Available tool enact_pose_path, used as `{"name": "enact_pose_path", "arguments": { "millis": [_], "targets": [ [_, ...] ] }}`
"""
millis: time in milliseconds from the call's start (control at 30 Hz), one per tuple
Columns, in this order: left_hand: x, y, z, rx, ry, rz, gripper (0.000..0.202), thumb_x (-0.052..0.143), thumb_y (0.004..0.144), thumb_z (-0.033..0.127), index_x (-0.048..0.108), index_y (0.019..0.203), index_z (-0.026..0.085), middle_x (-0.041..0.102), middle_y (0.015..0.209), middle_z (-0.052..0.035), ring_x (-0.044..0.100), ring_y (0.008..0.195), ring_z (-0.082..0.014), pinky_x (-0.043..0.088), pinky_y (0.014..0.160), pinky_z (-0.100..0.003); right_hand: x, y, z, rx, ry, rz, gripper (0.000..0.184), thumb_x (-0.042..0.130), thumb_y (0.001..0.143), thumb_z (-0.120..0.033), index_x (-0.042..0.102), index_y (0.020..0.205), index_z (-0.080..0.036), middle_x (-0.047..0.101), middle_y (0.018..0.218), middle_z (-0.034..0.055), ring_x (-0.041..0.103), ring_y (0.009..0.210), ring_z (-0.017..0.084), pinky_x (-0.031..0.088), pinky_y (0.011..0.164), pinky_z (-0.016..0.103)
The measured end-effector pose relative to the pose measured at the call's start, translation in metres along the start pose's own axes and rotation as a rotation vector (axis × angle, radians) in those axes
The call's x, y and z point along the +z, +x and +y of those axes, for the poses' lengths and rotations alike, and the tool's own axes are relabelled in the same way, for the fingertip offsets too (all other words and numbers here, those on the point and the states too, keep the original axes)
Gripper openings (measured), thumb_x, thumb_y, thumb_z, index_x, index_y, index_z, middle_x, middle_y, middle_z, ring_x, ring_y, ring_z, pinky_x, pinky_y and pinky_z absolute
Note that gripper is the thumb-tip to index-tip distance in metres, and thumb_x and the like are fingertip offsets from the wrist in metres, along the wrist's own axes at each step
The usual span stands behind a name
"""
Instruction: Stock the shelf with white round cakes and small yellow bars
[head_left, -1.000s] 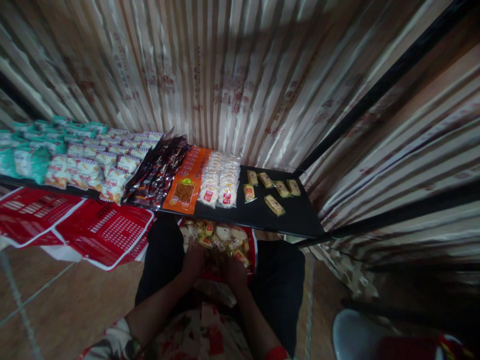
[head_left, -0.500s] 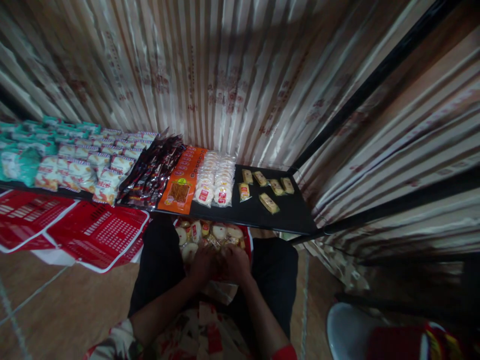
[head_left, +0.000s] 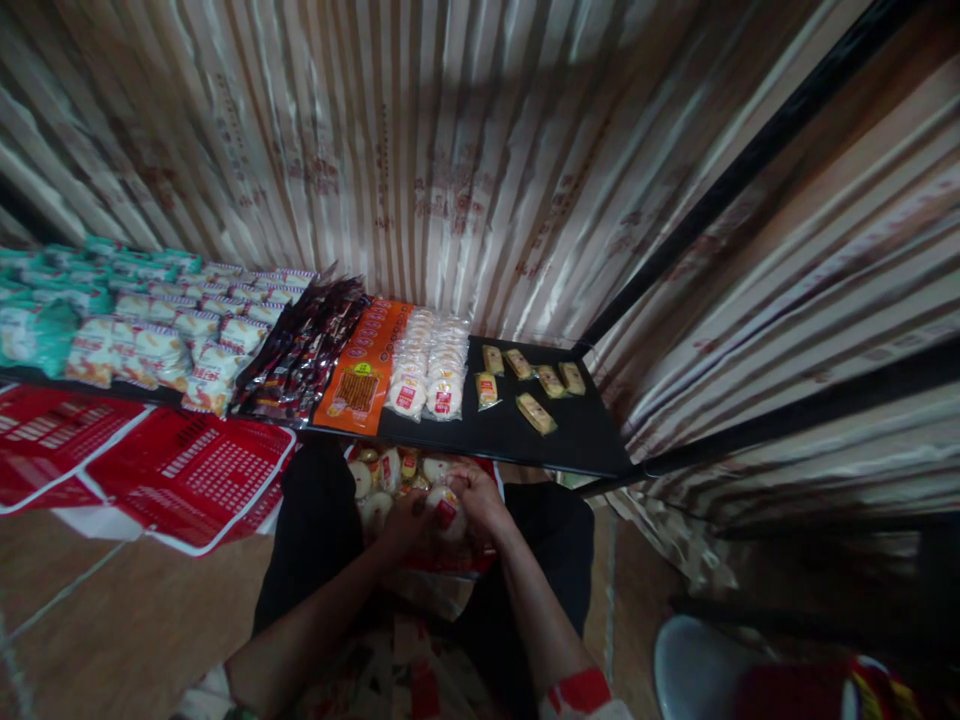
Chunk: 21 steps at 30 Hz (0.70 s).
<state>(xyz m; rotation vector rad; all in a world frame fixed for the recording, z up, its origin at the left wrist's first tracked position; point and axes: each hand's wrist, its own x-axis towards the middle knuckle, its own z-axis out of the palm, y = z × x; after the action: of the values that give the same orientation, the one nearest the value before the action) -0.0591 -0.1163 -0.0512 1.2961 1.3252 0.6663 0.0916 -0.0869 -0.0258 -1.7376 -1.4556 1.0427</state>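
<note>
Both my hands are down in a red basket (head_left: 480, 566) on my lap, which holds several wrapped snack packets. My right hand (head_left: 480, 500) is closed on a round white packet with a red label (head_left: 448, 512). My left hand (head_left: 405, 522) is curled beside it, touching the same packet from the left. Other round white and yellow packets (head_left: 379, 475) lie in the basket just beyond my fingers. Ahead is a black shelf (head_left: 577, 440) with rows of packets.
On the shelf stand teal and white bags (head_left: 142, 330), dark wrappers (head_left: 307, 345), an orange pack (head_left: 364, 370), stacked round white cakes (head_left: 431, 370) and a few small yellow bars (head_left: 536, 385). Red baskets (head_left: 195, 470) lie below left. Striped curtain behind; a grey stool (head_left: 697, 670) at right.
My hands have lifted a little toward the shelf within the basket, and the round white packet with the red label now shows between them. The view has shifted slightly.
</note>
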Motion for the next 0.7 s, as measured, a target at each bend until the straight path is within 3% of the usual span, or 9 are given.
{"name": "enact_pose_path", "arguments": {
  "millis": [133, 333, 533, 700],
  "targets": [
    [-0.002, -0.002, 0.002, -0.011, -0.078, 0.022, 0.015, 0.048, 0.073, 0.026, 0.054, 0.085, 0.019, 0.067, 0.082, -0.0006, 0.061, 0.077, -0.0148, 0.047, 0.072, -0.027, -0.002, 0.006, -0.007, -0.006, 0.096, -0.012, 0.028, 0.06, 0.067, -0.036, 0.069, 0.085, -0.017, 0.068, 0.072, 0.0033, 0.061, 0.065, 0.016, 0.048, 0.062, 0.028],
    [-0.004, -0.002, 0.013, -0.037, -0.18, 0.104, 0.014, 0.046, 0.074, 0.026, 0.052, 0.085, 0.02, 0.068, 0.085, -0.0018, 0.063, 0.08, -0.0158, 0.049, 0.071, -0.027, -0.001, 0.005, -0.01, 0.01, 0.087, 0.079, 0.043, 0.062, 0.068, -0.04, 0.062, 0.106, -0.02, 0.068, 0.078, 0.0026, 0.063, 0.07, 0.017, 0.05, 0.063, 0.028],
    [-0.013, 0.003, 0.028, 0.005, -0.219, 0.201, 0.012, 0.047, 0.068, 0.028, 0.05, 0.077, 0.02, 0.065, 0.076, -0.001, 0.062, 0.071, -0.0165, 0.049, 0.066, -0.029, 0.007, -0.001, -0.003, 0.013, 0.204, 0.114, 0.043, 0.061, 0.067, -0.045, 0.06, 0.103, -0.022, 0.068, 0.081, 0.0028, 0.064, 0.072, 0.019, 0.052, 0.061, 0.029],
    [-0.013, 0.012, 0.035, 0.069, -0.37, 0.184, 0.02, 0.049, 0.066, 0.032, 0.051, 0.081, 0.018, 0.066, 0.078, -0.0023, 0.062, 0.07, -0.0165, 0.05, 0.066, -0.03, 0.008, -0.001, -0.005, -0.029, 0.301, 0.091, 0.037, 0.06, 0.067, -0.05, 0.061, 0.09, -0.02, 0.068, 0.08, 0.004, 0.065, 0.074, 0.019, 0.053, 0.065, 0.031]
  ]
}}
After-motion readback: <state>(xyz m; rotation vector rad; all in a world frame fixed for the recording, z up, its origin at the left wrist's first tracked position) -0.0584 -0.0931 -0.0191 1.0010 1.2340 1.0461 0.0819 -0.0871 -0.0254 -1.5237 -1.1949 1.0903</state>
